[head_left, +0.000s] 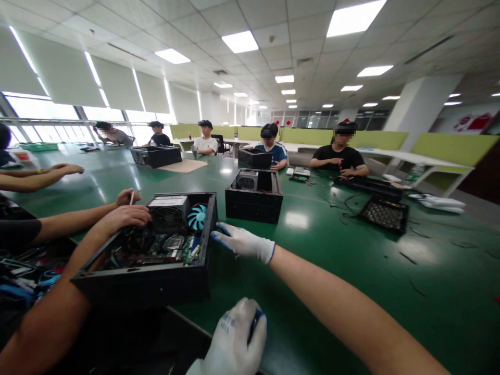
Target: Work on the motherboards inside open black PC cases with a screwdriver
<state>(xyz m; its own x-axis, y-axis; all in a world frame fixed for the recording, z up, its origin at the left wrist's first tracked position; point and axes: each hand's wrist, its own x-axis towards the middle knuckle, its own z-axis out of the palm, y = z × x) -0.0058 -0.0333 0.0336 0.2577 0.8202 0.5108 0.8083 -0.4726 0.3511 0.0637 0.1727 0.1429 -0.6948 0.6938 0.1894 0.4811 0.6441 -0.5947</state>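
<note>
Green table (339,250) bears computer case (164,286) beneath coworker's hand (125,216).

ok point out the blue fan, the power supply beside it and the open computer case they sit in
Blue fan (197,217): head view, on its hub
Power supply (171,219): head view, on its round grille
Open computer case (172,286): head view, on its near outer wall

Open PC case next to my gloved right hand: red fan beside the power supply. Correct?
Not quite: the fan is light blue, not red, as the head view shows. It does sit beside the power supply in the open PC case next to your gloved right hand.
</note>
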